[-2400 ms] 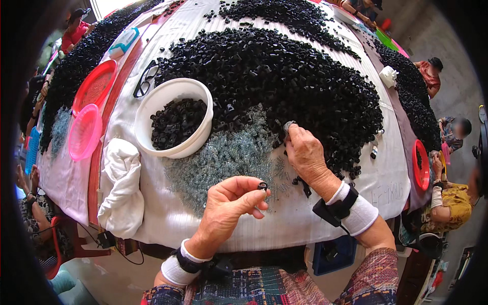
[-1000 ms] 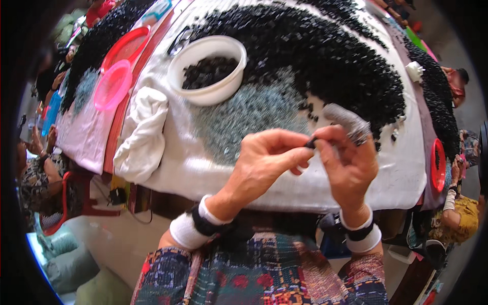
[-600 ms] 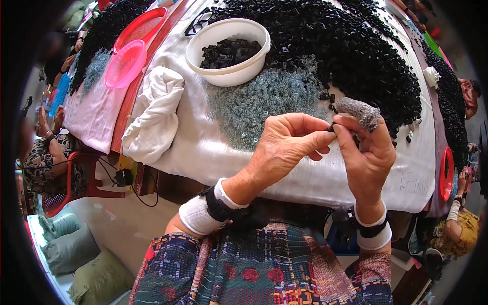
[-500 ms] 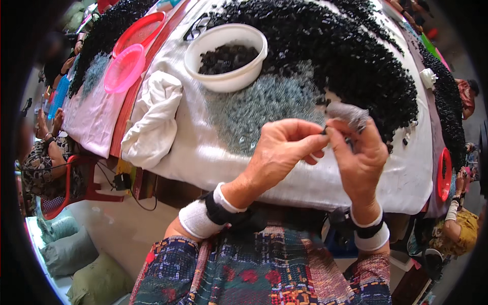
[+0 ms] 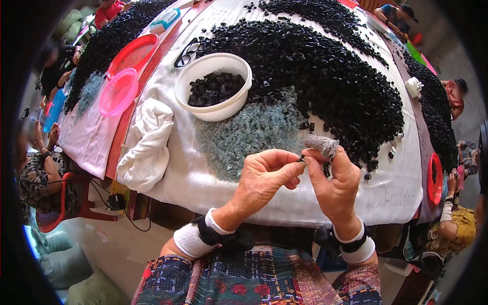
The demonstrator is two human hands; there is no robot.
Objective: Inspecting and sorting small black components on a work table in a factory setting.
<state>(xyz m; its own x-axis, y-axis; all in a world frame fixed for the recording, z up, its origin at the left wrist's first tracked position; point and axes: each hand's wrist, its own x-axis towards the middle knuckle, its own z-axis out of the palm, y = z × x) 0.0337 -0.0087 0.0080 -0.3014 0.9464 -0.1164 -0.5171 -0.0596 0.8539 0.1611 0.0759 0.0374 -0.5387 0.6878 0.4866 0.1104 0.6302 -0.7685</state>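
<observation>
Beside coiled springs (image 5: pixel 244 134) — left hand (image 5: pixel 265 175), right hand (image 5: pixel 333 185), pinching one small black piece (image 5: pixel 302 158), grey fabric finger cover (image 5: pixel 321 145)

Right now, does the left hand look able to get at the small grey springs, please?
Probably yes: the left hand appears close to the small grey springs with nothing visibly blocking, though it seems occupied, pinching a small black piece together with the right hand.

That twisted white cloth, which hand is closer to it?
Left. The left hand is right of the white cloth, clear of it; the right hand is farther right, beyond the left.
</observation>
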